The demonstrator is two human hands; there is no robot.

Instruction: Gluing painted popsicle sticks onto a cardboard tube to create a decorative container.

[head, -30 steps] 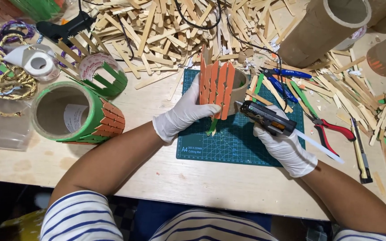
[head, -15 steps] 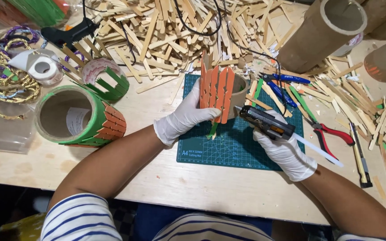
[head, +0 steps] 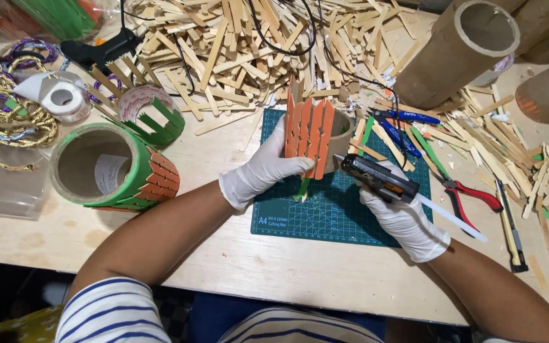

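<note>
My left hand (head: 263,171), in a white glove, grips a small cardboard tube clad with orange wooden sticks (head: 309,130) and holds it over the green cutting mat (head: 332,213). My right hand (head: 405,216), also gloved, holds a black glue gun (head: 377,178) with a white glue stick (head: 452,218) trailing from its back. The gun's nozzle points at the lower right side of the orange sticks, almost touching them.
A heap of plain wooden sticks (head: 236,44) covers the back of the table. A large tube with green and orange sticks (head: 112,168) lies at left, beside a tape roll (head: 65,98). A tall cardboard tube (head: 459,51), blue pliers (head: 405,117) and red pliers (head: 471,194) sit at right.
The glue gun's nozzle has come closer to the orange sticks. My left hand keeps the tube in nearly the same spot.
</note>
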